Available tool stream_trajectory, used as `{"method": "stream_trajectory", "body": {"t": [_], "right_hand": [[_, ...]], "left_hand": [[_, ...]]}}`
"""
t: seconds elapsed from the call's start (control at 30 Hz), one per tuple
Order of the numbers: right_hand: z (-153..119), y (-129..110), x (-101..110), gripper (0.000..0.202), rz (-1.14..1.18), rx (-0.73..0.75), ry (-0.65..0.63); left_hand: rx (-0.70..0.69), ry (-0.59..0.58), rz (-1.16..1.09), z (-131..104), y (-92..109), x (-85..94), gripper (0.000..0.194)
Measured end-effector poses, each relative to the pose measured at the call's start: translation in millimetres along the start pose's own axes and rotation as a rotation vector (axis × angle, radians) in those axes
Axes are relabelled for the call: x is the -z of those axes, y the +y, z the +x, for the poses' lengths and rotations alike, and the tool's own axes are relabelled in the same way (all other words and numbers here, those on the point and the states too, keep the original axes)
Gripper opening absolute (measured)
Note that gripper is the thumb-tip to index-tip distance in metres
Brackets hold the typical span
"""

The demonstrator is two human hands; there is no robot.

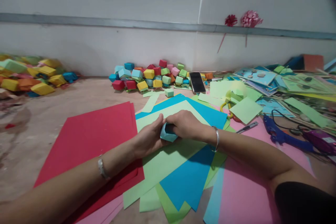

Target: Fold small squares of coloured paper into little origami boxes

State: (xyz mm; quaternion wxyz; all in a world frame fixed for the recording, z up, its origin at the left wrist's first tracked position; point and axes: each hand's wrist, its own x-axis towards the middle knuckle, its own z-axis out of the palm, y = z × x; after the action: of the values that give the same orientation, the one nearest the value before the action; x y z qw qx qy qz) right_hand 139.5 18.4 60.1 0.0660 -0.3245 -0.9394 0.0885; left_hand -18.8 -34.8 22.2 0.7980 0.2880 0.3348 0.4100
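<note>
Between my two hands is a small light-blue folded paper box point(168, 135), with its dark hollow inside facing up. My left hand point(151, 136) is closed round its left side and underneath, thumb up along the edge. My right hand point(185, 124) curls over the box's right side, and its fingertips are partly hidden inside or behind it. Below the hands lie stacked sheets of light-green paper point(157, 175) and blue paper point(191, 178). Red sheets point(97, 140) are under my left forearm, pink sheets point(244, 189) under my right.
Several coloured paper boxes point(149, 74) are heaped by the wall, with another heap point(39, 73) at far left. A phone point(197, 82) leans there. To the right are a utility knife point(247, 127), yellow-handled scissors point(226, 108), a blue glue gun point(283, 134) and piled cards point(258, 76).
</note>
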Motion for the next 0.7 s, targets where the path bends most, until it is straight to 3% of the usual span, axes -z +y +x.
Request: {"method": "stream_trajectory", "body": {"t": [0.07,0.2,0.37,0.57,0.7], "right_hand": [[-0.4,0.1,-0.7,0.018,0.017,0.035,-0.005],[-0.9,-0.6,-6.8,0.028,0.079,0.109,0.030],[3.9,2.4,-13.0,0.018,0.055,0.069,-0.011],[5.5,12.1,-1.6,0.021,0.117,0.026,-0.072],[0.2,17.1,8.5,0.025,0.159,-0.006,0.157]], "left_hand": [[-0.013,-0.067,0.048,-2.2,-1.0,1.2,0.043],[-0.023,-0.159,0.131,-6.1,0.4,3.7,0.068],[0.014,-0.220,0.048,-2.3,2.0,13.6,0.050],[0.038,-0.133,-0.214,4.4,3.0,16.9,0.037],[-0.039,-0.046,-0.341,6.6,10.1,10.4,0.044]]}}
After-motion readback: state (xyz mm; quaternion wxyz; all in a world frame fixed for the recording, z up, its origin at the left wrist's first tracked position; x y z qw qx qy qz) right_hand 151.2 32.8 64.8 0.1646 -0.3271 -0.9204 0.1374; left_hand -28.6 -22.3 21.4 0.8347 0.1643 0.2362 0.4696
